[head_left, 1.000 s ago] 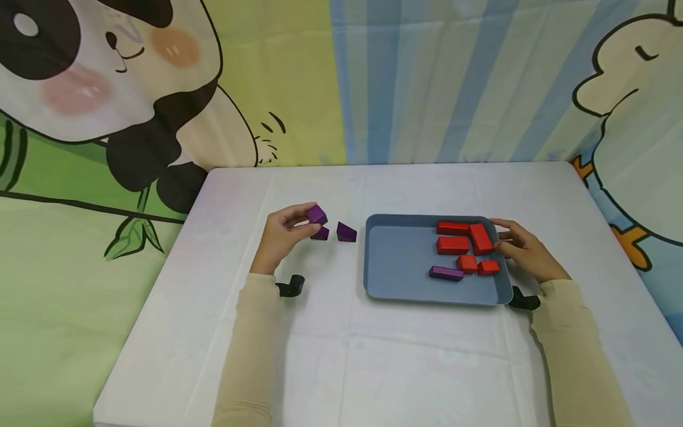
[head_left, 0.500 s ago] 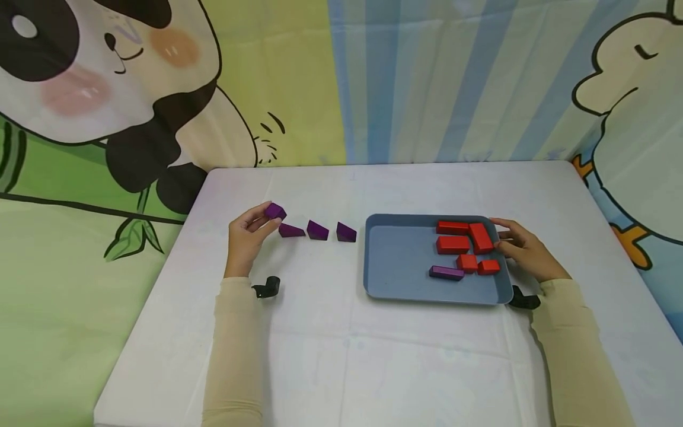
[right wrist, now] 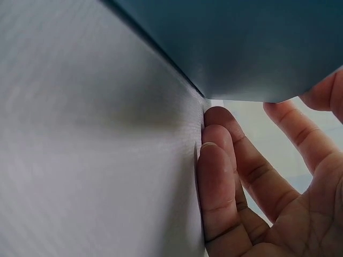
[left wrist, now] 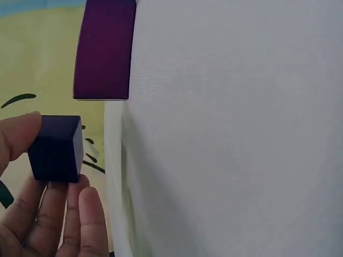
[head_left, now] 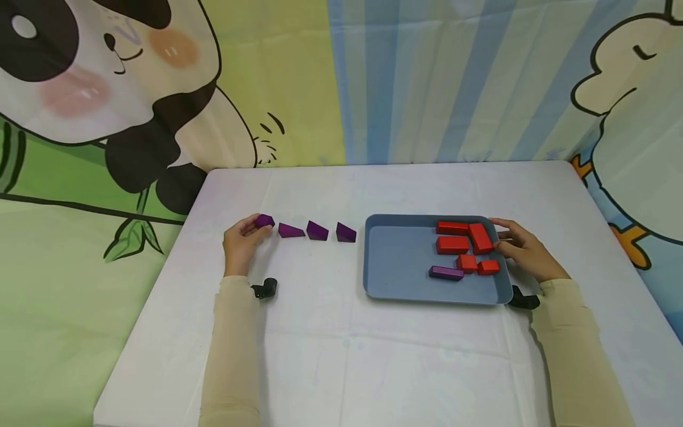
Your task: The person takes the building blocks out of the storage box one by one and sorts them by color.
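My left hand (head_left: 240, 246) pinches a small purple block (head_left: 264, 221) between thumb and fingers, at the left end of a row of purple blocks. In the left wrist view the held block (left wrist: 56, 150) looks dark, with a second purple block (left wrist: 104, 51) apart from it. Three blocks lie to its right: a left one (head_left: 290, 230), a middle one (head_left: 317, 230) and a right one (head_left: 346, 232). My right hand (head_left: 525, 249) holds the right edge of the blue-grey tray (head_left: 400, 290), thumb and index finger at its rim; the other fingers rest on the white tablecloth (right wrist: 80, 160).
Several red blocks, one of them a bent-over long one (head_left: 480, 238), lie in the tray's right half. A purple bar (head_left: 446, 273) lies in front of them. A patterned cloth backdrop (head_left: 405, 83) rises behind the white table (head_left: 416, 367).
My left hand has moved left with the purple block, then lowered it toward the table. The row of purple blocks behind it came into fuller view. The right hand and tray have stayed put.
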### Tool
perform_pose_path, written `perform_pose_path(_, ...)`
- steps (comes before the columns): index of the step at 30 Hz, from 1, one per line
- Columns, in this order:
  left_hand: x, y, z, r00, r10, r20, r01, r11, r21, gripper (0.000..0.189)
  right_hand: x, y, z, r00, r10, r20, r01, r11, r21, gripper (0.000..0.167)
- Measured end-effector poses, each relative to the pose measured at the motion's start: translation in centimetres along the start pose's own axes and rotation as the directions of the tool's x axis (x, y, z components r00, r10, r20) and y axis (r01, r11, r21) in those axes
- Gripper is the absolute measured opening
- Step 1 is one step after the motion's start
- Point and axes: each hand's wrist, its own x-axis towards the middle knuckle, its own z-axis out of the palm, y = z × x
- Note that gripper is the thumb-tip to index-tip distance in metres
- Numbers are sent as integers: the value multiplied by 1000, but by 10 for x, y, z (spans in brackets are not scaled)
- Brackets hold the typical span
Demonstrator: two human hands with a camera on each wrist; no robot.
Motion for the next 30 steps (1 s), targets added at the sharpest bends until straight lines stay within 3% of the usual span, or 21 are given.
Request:
perform_pose_path(10, -3, 0, 2, 998, -63, 27, 60, 993, 100, 52, 0, 0, 0, 1000, -6, -4, 6, 1000, -4, 65)
perform_pose_path(23, -4, -4, 1, 997, -52, 60, 45, 992, 115, 59, 2, 2, -1, 1000, -6, 0, 6, 1000, -9, 64)
perform_pose_path(30, -6, 2, -3, 998, -41, 53, 33, 987, 155, 64, 1, 1, -1, 1000, -5, -4, 5, 1000, -11, 64)
